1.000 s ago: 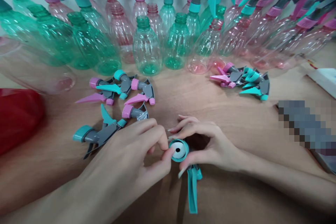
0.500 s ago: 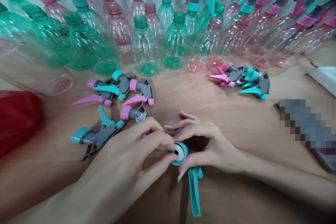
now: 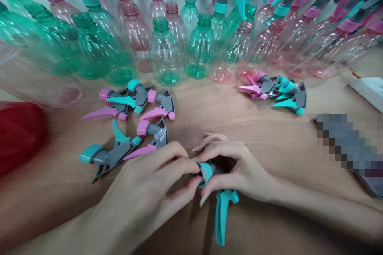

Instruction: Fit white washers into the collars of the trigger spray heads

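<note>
A grey and teal trigger spray head [image 3: 222,217] is between my two hands, its teal collar facing left and its long trigger hanging down. My right hand [image 3: 239,163] is closed around its neck, thumb below and fingers above. The thumb and forefinger of my left hand [image 3: 161,179] pinch the collar [image 3: 205,173] at its open end. The white disc inside the collar is mostly hidden now. Just beyond my left hand lie a pink-collared spray head [image 3: 155,131] and a teal-collared spray head [image 3: 112,155].
Several more spray heads lie at the left [image 3: 140,99] and right [image 3: 295,95] of the wooden table. Behind them stand rows of green bottles [image 3: 166,55] and pink bottles [image 3: 230,59], some capped with sprayers. A red object [image 3: 20,139] is at far left, a pixelated dark object [image 3: 350,147] at right.
The collar has turned from facing me to facing left, and the white disc is now largely out of sight. My left fingertips have shifted slightly right onto the collar's edge.
</note>
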`<action>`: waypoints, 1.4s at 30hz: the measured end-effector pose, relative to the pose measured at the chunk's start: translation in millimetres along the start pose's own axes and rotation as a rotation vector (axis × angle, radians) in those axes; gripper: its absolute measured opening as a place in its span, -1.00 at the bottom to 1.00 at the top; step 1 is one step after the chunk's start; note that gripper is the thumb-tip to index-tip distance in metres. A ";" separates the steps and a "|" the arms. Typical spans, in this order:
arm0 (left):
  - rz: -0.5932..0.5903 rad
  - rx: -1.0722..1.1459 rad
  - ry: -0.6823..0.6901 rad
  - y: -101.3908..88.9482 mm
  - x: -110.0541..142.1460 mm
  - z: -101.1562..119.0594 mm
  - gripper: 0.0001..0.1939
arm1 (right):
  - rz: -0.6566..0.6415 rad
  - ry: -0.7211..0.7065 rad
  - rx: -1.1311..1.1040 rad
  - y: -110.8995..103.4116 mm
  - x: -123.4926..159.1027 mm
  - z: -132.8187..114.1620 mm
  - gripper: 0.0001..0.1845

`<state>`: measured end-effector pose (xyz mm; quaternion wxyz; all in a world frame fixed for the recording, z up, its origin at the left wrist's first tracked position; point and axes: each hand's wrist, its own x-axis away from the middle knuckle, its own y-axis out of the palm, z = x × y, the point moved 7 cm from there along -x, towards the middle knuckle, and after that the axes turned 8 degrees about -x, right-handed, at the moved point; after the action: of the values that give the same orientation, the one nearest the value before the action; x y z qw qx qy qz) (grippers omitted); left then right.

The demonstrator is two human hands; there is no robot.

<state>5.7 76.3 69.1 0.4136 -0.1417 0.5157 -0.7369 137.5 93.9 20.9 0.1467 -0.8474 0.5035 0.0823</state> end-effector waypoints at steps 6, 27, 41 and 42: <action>0.037 0.044 0.050 0.5 2.0 3.0 -0.91 | -0.002 0.001 -0.029 0.6 0.8 0.5 -0.53; 0.037 0.122 -0.258 11.3 0.5 -8.9 -0.88 | 0.012 -0.058 0.002 0.5 0.3 -4.1 -0.56; -0.018 0.239 -0.080 2.5 -10.9 -11.9 -0.76 | -0.004 0.276 -0.518 -0.3 3.6 22.5 -0.51; 0.000 0.217 -0.061 1.1 -11.3 -10.3 -0.75 | -0.004 0.279 -0.528 -0.4 3.3 22.8 -0.51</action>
<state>6.6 91.3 66.2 0.4422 -0.1185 0.4199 -0.7837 139.7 98.9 -1.5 -0.1489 -0.8604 0.4784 0.0930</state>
